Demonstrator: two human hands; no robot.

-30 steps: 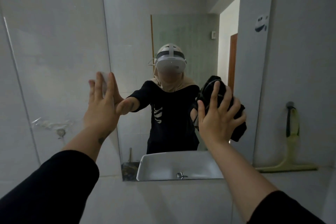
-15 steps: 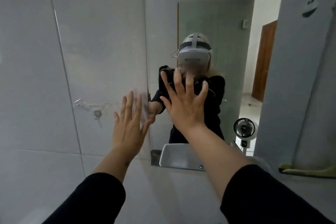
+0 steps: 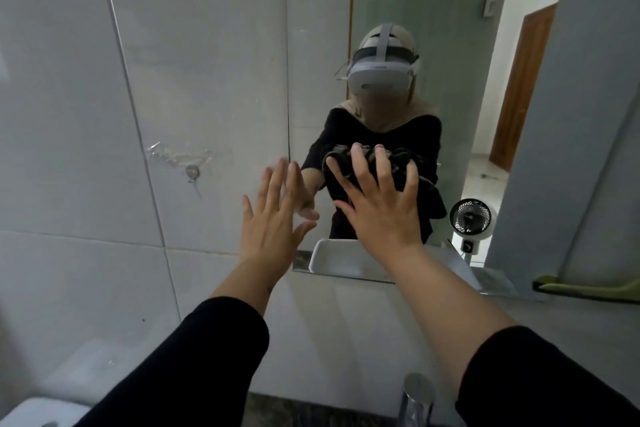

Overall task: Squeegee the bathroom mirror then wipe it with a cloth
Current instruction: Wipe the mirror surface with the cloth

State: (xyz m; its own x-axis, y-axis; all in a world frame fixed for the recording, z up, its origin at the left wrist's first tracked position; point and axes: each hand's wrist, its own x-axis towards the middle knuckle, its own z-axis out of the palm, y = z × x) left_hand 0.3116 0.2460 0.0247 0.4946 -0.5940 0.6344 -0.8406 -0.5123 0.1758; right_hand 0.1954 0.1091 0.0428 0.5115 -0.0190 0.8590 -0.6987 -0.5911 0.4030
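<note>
the mirror [image 3: 415, 28] hangs on a wall of pale grey tiles [image 3: 104, 114], its left edge running down just right of a small metal screw [image 3: 191, 172] stuck in a patch of torn tape or dried glue. the right hand [image 3: 379, 208] is pressed flat against the lower part of the glass with fingers spread wide, pinning a dark cloth [image 3: 408, 170] bunched under the palm; folds of it poke out between and above the fingers. the left hand [image 3: 273, 218] is open and empty, fingers together and straight, resting at the mirror's lower left edge where glass meets tile. both arms wear black sleeves [image 3: 194, 364] pushed up the forearm.

below the mirror a grey ledge runs along the wall. at its far right end lies a yellow-green squeegee [image 3: 588, 286], only partly in view. a chrome tap [image 3: 417, 395] rises at the bottom edge, and a white basin rim [image 3: 31, 412] shows at the bottom left corner. the glass reflects a small black fan [image 3: 470, 217], a brown wooden door [image 3: 519, 87] and the basin.
</note>
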